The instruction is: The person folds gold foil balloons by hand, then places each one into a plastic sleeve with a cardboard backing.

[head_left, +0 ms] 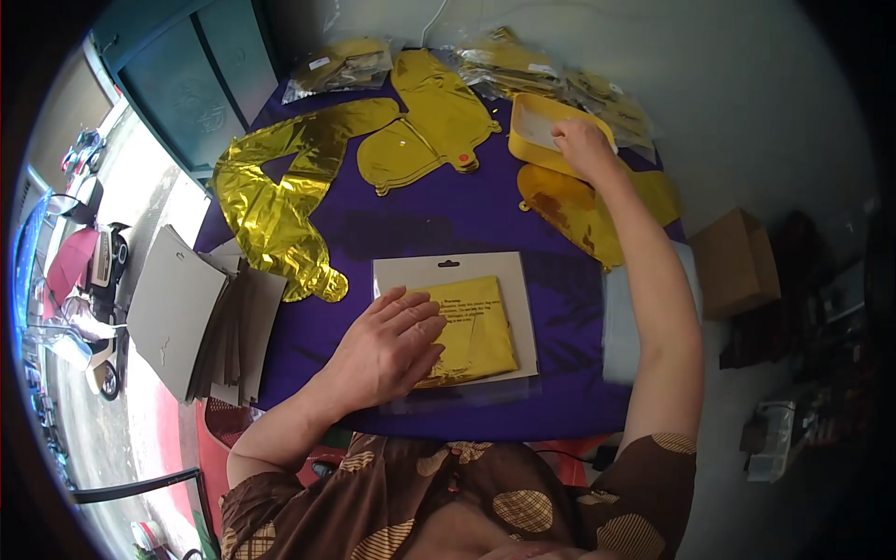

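My left hand (392,341) lies flat, fingers stretched out, over the left part of a clear packet. Inside it are a white backing card (523,308) with a hanging slot and a folded gold foil balloon (481,341); black warning print shows on top. At the back right, my right hand (583,147) reaches into a yellow plastic tray (534,161) with a pale inside. Its fingers are curled together over the tray, and whatever they pinch is too small to make out.
A crinkled gold balloon (271,201) and flat gold balloons (429,93) lie on the purple cloth (373,224). More gold foil (569,205) is under my right forearm. Grey-white cards (182,313) stack at left; bagged packets (341,65) line the back. A cardboard box (737,261) stands right.
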The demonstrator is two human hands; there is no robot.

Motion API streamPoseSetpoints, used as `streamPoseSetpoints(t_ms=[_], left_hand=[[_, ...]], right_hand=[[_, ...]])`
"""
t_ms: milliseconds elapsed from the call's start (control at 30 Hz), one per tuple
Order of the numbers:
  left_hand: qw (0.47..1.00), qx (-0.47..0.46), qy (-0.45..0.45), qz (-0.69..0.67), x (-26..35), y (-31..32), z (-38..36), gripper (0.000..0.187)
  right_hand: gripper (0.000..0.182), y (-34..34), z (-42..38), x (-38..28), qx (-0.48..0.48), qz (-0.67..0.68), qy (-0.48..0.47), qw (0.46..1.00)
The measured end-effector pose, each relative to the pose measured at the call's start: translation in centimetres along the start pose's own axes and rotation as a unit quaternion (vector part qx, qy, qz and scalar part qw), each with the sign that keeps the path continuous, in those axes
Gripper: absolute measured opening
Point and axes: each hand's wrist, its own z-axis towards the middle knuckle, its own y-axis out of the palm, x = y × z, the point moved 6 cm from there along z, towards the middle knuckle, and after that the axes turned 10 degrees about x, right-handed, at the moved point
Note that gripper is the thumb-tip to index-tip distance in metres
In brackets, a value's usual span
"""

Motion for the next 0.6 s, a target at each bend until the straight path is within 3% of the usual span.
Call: streamPoseSetpoints(t_ms=[133,333,433,533,600], left_hand=[[0.999,0.029,-0.021,-0.011,-0.4,-0.3,0.3,0.026],[0.999,0.036,-0.022,-0.018,-0.5,-0.2,0.1,0.026],[0.999,0.044,-0.019,-0.023,-0.6,-0.1,0.2,0.025],[0.999,0.044,-0.020,-0.026,-0.9,0.2,0.0,0.023],[0.999,0.036,-0.026,-0.028,-0.9,0.3,0.0,0.021]], right_hand=[[0.015,1.8,1.8,0.3,-0.131,-0.038,0.006,0.991],[0.018,2.2,2.6,0.0,-0.197,-0.031,-0.007,0.980],[0.019,1.4,2.8,-0.5,-0.166,-0.035,-0.002,0.986],[0.018,-0.4,3.0,-1.5,-0.136,-0.215,-0.092,0.963],[0.017,-2.7,2.5,-2.1,-0.077,-0.220,-0.077,0.969]])
